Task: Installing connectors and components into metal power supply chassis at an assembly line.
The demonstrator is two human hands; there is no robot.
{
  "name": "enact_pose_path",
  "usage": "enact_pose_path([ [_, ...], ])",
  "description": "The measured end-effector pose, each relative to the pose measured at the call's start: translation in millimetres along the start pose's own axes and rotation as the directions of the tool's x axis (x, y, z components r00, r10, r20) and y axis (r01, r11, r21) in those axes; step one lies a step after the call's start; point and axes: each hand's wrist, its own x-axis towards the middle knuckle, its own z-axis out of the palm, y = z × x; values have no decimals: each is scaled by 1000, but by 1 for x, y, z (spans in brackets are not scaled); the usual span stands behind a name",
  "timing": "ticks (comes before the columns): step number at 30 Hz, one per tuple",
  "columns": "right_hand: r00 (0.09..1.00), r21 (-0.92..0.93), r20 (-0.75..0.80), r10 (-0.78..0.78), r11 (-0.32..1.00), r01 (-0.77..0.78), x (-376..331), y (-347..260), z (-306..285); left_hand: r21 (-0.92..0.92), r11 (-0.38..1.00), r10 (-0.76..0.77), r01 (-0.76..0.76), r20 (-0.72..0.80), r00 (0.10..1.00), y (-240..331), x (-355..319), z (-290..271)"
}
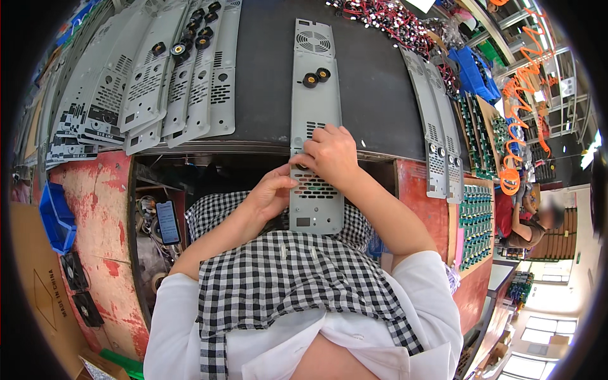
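Observation:
A long grey metal panel [316, 101] with a fan grille and rows of slots lies lengthwise before me, its near end overhanging the table edge. My right hand [330, 156] is over the slotted part, fingers closed on a small dark round part [303, 166], mostly hidden by the fingertips. At the panel's left edge, my left hand [272, 192] has its fingers curled, the fingertips close to that same part and touching the edge. Two black round parts with brass-coloured centres [310, 80] rest loose on the panel beyond my hands.
More grey panels [145, 82] are stacked at the left, with several black round parts [180, 50] on them. Two narrow panels [437, 126] lie at the right. Bundles of red, black and white wires [392, 25], a blue bin [475, 73] and green circuit boards [476, 221] are farther right.

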Motion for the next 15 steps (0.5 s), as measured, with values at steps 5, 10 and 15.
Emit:
enact_pose_path([
  [5,971,294,-64,229,934,-201,-6,-13,-23,-9,1000,-14,14,-19,1000,0,0,-4],
  [10,842,387,474,259,797,-463,-20,-14,-53,-2,1000,-7,7,-33,999,1,-2,0],
  [15,988,435,-59,141,895,-102,-13,-20,-33,-17,1000,-2,2,-16,1000,-2,4,-7],
])
